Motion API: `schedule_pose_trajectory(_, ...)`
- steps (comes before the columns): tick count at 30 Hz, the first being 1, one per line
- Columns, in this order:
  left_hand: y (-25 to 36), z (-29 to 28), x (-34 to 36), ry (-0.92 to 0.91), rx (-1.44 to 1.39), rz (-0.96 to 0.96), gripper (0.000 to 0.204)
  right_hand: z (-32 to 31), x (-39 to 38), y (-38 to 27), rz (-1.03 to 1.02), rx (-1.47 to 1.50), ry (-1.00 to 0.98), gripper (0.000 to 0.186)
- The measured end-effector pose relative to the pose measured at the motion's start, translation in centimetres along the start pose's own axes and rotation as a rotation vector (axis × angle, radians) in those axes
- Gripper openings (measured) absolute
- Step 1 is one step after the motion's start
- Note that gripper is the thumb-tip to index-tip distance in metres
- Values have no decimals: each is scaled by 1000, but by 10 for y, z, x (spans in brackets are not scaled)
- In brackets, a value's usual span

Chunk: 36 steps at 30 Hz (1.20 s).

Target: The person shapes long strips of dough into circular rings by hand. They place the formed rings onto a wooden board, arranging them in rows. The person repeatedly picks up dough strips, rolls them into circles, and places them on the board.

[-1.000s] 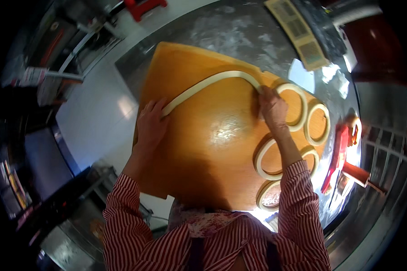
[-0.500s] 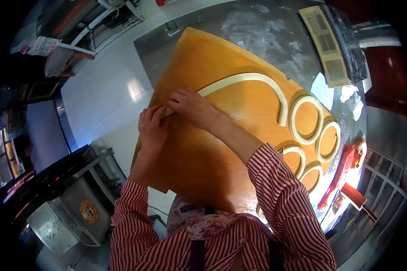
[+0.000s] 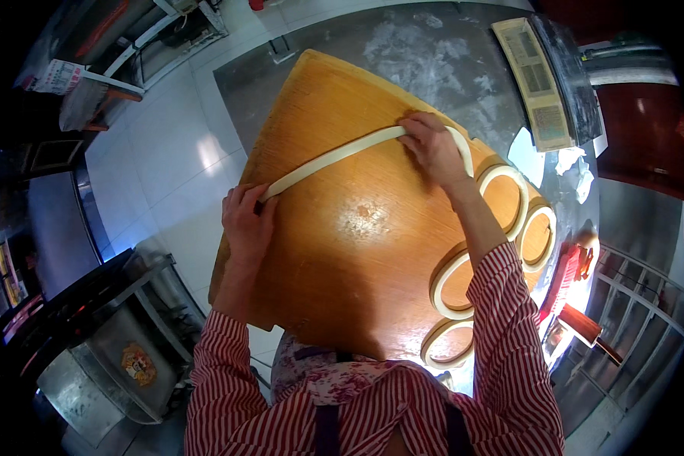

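Observation:
A long pale dough rope [image 3: 330,158] lies in an arc across a large wooden board [image 3: 311,258]. My left hand [image 3: 246,216] is closed on the rope's left end, near the board's left edge. Farther along, toward the far right edge, my right hand [image 3: 433,148] pinches the rope; its far end curves down beyond my fingers. Closed dough rings lie on the board's right side: one ring [image 3: 523,199] next to my right forearm, a smaller ring [image 3: 538,240] right of it, another ring [image 3: 435,289] partly behind the forearm, and a near ring [image 3: 427,351].
Under the board is a dark, flour-dusted table [image 3: 425,57]. At its far right stands a long box [image 3: 532,83], with crumpled white paper [image 3: 577,171] near it. A metal appliance [image 3: 121,365] stands at the lower left, beside the tiled floor [image 3: 159,152].
My right hand has moved right along the rope, away from my left hand. The rope between them is now straighter. My left hand stays by the left edge, and the view has shifted slightly.

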<state>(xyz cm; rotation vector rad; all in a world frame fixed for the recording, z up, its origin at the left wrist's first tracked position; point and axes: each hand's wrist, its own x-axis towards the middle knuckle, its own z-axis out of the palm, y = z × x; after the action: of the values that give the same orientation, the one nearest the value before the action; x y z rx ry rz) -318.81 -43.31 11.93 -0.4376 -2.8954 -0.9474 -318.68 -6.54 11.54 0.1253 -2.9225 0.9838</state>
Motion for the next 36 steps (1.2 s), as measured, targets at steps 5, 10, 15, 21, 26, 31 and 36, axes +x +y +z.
schedule_pose_trajectory(5,2,-5,2,-52,-12,-68,29,-25,-12,35,168,-39,48,31)
schedule_pose_trajectory(10,40,-13,21,-91,161,-63,49,4,3,-20,-148,-85,105,42)
schedule_pose_trajectory(15,63,14,50,-208,62,142,51,52,22,-72,-299,-78,-99,36)
schedule_pose_trajectory(21,49,53,58,-159,14,237,31,-15,13,27,-125,-53,74,21)
schedule_pose_trajectory(26,47,54,54,-96,17,262,28,-64,-38,50,345,-79,185,19)
schedule_pose_trajectory(31,80,55,65,-38,72,283,29,-57,-65,46,454,-243,318,19)
schedule_pose_trajectory(36,77,84,93,-181,90,368,32,-50,-63,26,396,3,236,26)
